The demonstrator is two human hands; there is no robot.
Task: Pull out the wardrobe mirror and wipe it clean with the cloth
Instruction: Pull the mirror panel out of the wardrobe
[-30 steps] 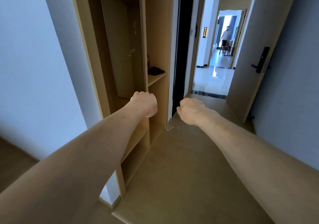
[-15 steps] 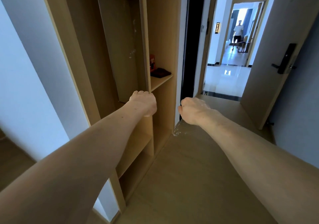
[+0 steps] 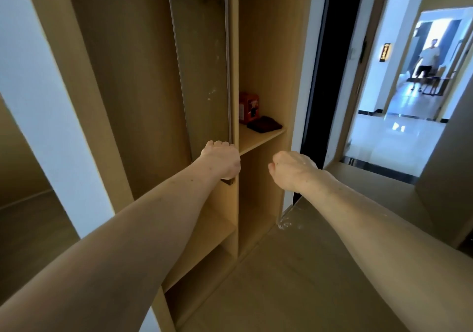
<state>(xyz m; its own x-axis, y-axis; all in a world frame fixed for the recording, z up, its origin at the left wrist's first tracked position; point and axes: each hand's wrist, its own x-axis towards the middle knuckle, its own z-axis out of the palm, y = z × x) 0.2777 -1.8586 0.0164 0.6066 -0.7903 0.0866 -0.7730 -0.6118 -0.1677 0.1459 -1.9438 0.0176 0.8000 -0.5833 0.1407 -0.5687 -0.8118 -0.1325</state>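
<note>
Evidently step 1, the pull-out: left hand grips the wardrobe mirror edge, right hand fisted, empty; next, draw it straight outward.

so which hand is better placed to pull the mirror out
Left. The left hand grips the mirror at its lower edge; the right hand is curled, apart from the wardrobe.

Daylight is flooding the tiled corridor beyond the open door, while a white wall is flanking the wooden wardrobe over beige flooring.
</note>
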